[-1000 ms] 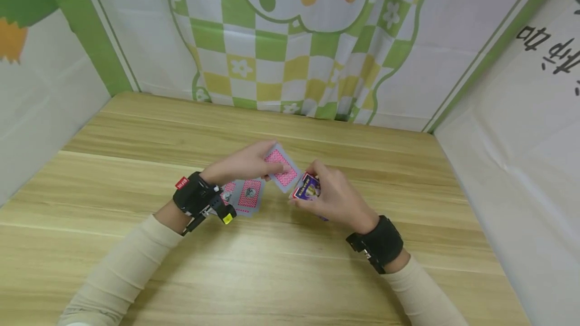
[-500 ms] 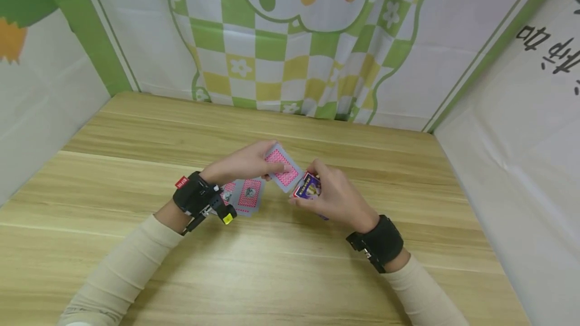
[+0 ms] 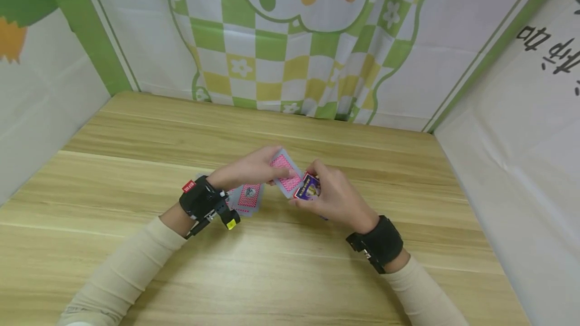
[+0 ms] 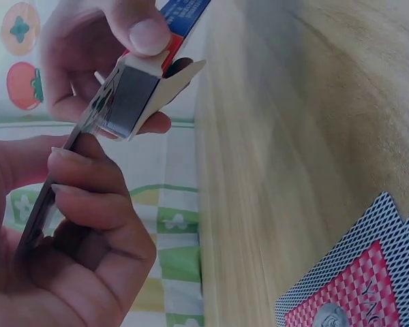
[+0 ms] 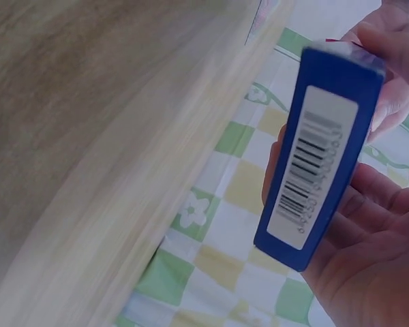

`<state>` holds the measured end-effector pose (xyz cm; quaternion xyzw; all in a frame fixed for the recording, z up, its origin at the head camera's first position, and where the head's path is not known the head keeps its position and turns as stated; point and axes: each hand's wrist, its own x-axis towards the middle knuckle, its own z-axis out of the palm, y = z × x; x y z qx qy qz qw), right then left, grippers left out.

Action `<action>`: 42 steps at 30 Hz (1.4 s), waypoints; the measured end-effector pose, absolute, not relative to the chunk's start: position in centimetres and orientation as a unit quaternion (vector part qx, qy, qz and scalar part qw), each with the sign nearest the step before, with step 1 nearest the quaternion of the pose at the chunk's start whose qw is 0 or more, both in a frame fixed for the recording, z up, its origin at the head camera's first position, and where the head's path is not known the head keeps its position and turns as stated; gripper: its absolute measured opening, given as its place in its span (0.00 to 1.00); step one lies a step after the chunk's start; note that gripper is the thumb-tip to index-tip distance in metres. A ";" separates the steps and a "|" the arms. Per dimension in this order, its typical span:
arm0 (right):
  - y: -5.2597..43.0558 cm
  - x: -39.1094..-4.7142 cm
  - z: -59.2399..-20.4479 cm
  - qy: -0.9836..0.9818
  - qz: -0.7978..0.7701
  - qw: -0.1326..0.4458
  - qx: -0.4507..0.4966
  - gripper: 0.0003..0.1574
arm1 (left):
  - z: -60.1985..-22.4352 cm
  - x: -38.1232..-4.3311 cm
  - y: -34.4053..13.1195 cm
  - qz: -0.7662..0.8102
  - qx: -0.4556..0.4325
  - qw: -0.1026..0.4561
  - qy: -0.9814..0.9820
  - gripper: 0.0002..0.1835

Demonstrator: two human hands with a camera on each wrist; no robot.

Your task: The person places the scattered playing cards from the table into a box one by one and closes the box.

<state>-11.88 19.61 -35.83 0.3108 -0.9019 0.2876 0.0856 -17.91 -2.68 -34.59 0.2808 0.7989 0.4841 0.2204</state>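
Observation:
My left hand [image 3: 246, 169] pinches a thin stack of playing cards [image 3: 290, 185], patterned red and grey on the back, with the thumb on top. My right hand [image 3: 341, 199] grips a blue and purple card box [image 3: 309, 188], fingers and thumb on its sides. In the left wrist view, the box's white flap [image 4: 165, 90] stands open and a dense grey block of card edges [image 4: 131, 101] fills the mouth. The held cards meet the box at that end; how far they reach in is unclear. A barcode [image 5: 307, 167] faces the right wrist camera.
More playing cards [image 3: 248, 198] lie face down and overlapping on the wooden table [image 3: 290, 275], partly hidden under the left wrist. A checkered curtain [image 3: 267, 54] hangs along the back edge, with white walls on both sides.
My left hand has shifted slightly right and toward me, bringing its cards closer against the box's open end. The right hand and box have stayed almost still.

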 end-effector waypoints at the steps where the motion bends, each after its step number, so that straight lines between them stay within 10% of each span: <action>1: 19.6 -11.9 -35.8 -0.902 0.288 0.086 0.310 0.35 | -34.7 -17.9 -2.6 0.486 0.279 0.215 0.800 0.09; 13: 19.7 -12.0 -36.0 -0.899 0.298 0.104 0.305 0.36 | -35.3 -17.1 -1.2 0.487 0.259 0.160 0.819 0.12; 22: 20.3 -12.2 -35.8 -0.898 0.279 0.126 0.317 0.31 | -35.8 -15.5 0.8 0.424 0.309 0.223 0.821 0.21; 32: 20.6 -12.4 -35.2 -0.907 0.283 0.121 0.287 0.34 | -34.7 -14.1 -0.6 0.410 0.349 -0.017 0.842 0.18; 42: 20.4 -12.1 -34.7 -0.905 0.285 0.122 0.291 0.36 | -36.3 -15.7 -3.4 0.358 0.427 0.009 0.831 0.11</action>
